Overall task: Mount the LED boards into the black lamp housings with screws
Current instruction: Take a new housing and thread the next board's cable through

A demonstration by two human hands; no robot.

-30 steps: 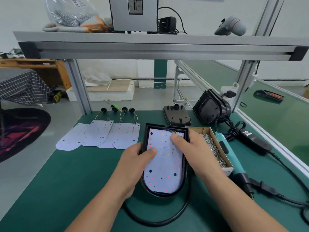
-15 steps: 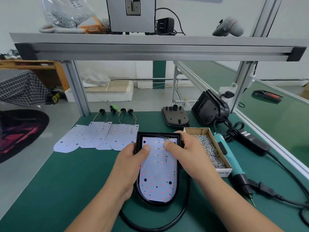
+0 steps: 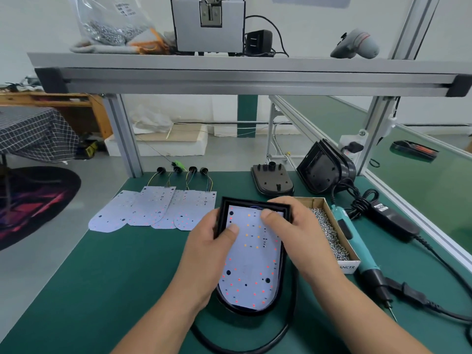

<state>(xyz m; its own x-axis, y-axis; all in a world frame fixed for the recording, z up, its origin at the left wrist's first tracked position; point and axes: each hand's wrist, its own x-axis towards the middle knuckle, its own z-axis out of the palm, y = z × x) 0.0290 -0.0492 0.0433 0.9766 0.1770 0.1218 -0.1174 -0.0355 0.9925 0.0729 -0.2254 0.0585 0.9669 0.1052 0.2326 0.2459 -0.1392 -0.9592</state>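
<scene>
Step in hand: seating, I'd say. The white round-ended LED board (image 3: pixel 251 261) lies inside the black plastic lamp housing (image 3: pixel 255 203), which sits flat on the green counter (image 3: pixel 102 290) right in front of the person.
Left hand (image 3: pixel 212 249): fingers wrapped round the housing's left edge, thumb pressing on the board face.
Right hand (image 3: pixel 298 236): curled over the housing's top right corner, thumb down on the board near its top edge.
Progress: early, by the look of it. I can't make out any screw driven, and the dark holes in the board look empty.
Screws: a heap of small silver screws (image 3: pixel 329 236) in the open cardboard box (image 3: pixel 348 267), just beside the housing's right side.
Driver: the teal electric screwdriver (image 3: pixel 357 251) lies on the counter along the box's right side, with nobody holding it.
Next move: my guess is the right hand lets go, pinches one screw out of the box and sets it in a hole, then goes for the driver. The left hand should keep the board pinned so the holes stay lined up.
Watch out: a thick black cable (image 3: pixel 255 350) loops round the housing's near end and could rock it.
Queue: several spare white boards with wire tails (image 3: pixel 158 213) fan out to the left, and more empty black housings (image 3: pixel 272 180) sit at the back.
</scene>
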